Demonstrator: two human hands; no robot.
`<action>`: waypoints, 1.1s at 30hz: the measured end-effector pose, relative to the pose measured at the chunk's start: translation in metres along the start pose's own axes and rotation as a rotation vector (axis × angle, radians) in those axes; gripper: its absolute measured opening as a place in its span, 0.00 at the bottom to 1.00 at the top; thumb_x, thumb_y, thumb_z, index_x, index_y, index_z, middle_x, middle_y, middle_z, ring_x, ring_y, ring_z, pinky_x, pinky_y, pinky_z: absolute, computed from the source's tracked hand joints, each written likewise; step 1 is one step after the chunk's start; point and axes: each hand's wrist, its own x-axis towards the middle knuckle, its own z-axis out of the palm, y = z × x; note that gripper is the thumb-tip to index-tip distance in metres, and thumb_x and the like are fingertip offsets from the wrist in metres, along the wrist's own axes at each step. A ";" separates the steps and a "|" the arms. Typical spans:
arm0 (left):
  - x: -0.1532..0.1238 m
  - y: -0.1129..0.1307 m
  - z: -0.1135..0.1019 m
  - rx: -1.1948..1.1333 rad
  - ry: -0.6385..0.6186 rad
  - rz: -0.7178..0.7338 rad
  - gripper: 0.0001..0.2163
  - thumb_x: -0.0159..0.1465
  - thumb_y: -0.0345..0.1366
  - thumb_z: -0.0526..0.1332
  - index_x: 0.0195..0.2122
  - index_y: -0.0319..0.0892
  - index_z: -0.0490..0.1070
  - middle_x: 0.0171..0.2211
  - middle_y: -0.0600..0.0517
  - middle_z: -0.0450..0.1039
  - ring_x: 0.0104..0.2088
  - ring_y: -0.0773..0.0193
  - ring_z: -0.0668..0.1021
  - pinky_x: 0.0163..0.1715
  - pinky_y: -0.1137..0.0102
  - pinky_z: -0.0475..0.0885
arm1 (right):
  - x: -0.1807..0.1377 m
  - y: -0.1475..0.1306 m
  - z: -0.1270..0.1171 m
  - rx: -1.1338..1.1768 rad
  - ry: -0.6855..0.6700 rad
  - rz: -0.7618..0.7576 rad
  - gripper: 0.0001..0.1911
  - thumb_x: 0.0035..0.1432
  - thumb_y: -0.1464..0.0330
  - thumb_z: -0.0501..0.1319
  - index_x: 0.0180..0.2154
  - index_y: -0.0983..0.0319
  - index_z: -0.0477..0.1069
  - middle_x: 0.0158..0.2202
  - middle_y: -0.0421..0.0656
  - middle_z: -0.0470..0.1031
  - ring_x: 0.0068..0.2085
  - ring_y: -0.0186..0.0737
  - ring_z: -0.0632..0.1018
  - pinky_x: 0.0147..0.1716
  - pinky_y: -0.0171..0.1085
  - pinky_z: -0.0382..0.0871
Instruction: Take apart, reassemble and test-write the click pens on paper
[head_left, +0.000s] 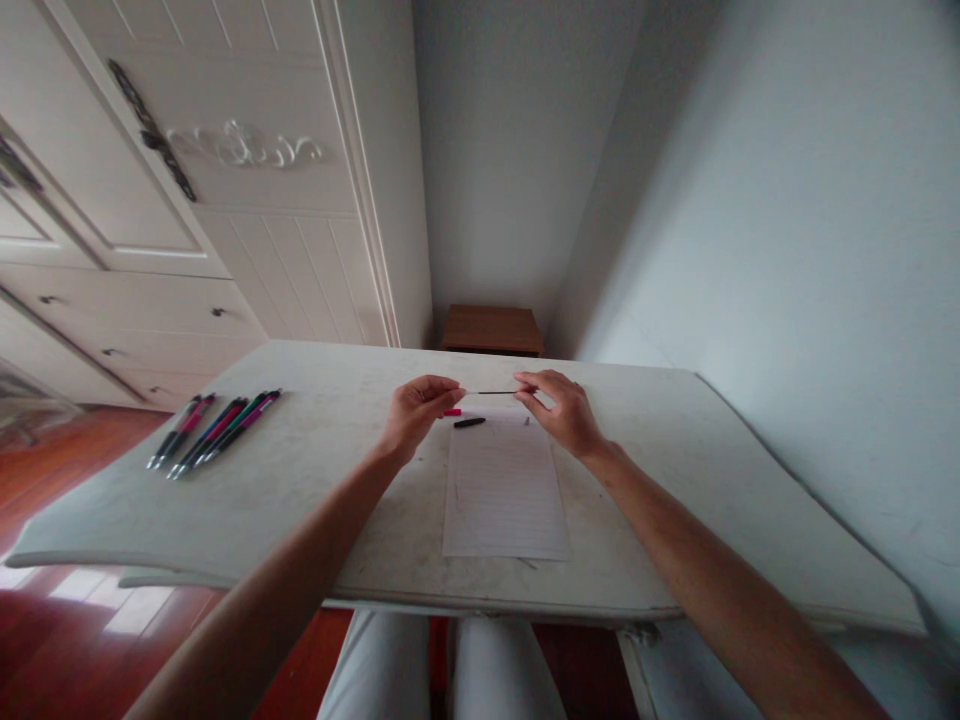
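A thin pen refill [491, 392], dark along most of its length, stretches level between my two hands above the far end of a lined sheet of paper [504, 500]. My left hand [420, 405] pinches its pale left end. At the other end, the fingertips of my right hand [559, 405] close on the dark tip. A black pen barrel part [469, 423] lies on the sheet below the refill. Beside my left fingers is a small red pen part [452, 412], partly hidden. Near my right fingers, a tiny grey piece [526, 421] rests on the paper, too small to make out.
Several click pens [217, 435] in dark, red, green and purple lie together at the left of the white table [315, 500]. A white wardrobe [300, 180] stands beyond on the left. A wall [810, 220] borders the right, and a brown wooden stand [493, 325] sits behind.
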 end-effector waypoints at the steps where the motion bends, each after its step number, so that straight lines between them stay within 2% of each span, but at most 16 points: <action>1: 0.000 0.000 0.000 0.000 -0.001 0.001 0.17 0.44 0.44 0.75 0.29 0.38 0.77 0.24 0.51 0.75 0.25 0.66 0.75 0.25 0.70 0.72 | 0.000 0.000 0.000 0.002 -0.002 0.000 0.11 0.64 0.66 0.60 0.48 0.56 0.75 0.35 0.44 0.80 0.39 0.43 0.79 0.44 0.44 0.72; 13: -0.001 0.003 0.002 -0.001 -0.001 0.006 0.18 0.45 0.46 0.75 0.31 0.38 0.78 0.26 0.49 0.77 0.25 0.66 0.75 0.25 0.69 0.74 | 0.000 -0.003 0.002 0.023 0.009 -0.012 0.11 0.64 0.66 0.59 0.47 0.57 0.75 0.35 0.44 0.80 0.38 0.43 0.79 0.45 0.44 0.73; 22: -0.004 0.006 0.003 0.033 -0.039 0.028 0.18 0.51 0.48 0.71 0.33 0.38 0.79 0.33 0.44 0.80 0.25 0.66 0.74 0.25 0.69 0.74 | -0.001 -0.004 0.002 0.056 0.004 0.029 0.10 0.64 0.66 0.60 0.46 0.58 0.75 0.38 0.46 0.80 0.39 0.43 0.80 0.45 0.44 0.73; 28: 0.000 -0.002 -0.004 0.183 -0.017 0.127 0.16 0.57 0.47 0.66 0.35 0.37 0.78 0.31 0.47 0.78 0.27 0.67 0.74 0.26 0.71 0.72 | -0.002 0.000 0.002 0.060 0.016 0.070 0.11 0.63 0.65 0.60 0.46 0.58 0.76 0.39 0.45 0.80 0.40 0.43 0.80 0.46 0.44 0.74; 33: 0.000 -0.005 -0.008 0.436 0.013 0.308 0.10 0.59 0.40 0.64 0.36 0.39 0.77 0.33 0.50 0.77 0.27 0.68 0.73 0.26 0.73 0.70 | -0.001 0.006 0.000 0.059 0.042 0.080 0.11 0.63 0.64 0.61 0.46 0.58 0.76 0.38 0.45 0.81 0.40 0.43 0.80 0.46 0.44 0.73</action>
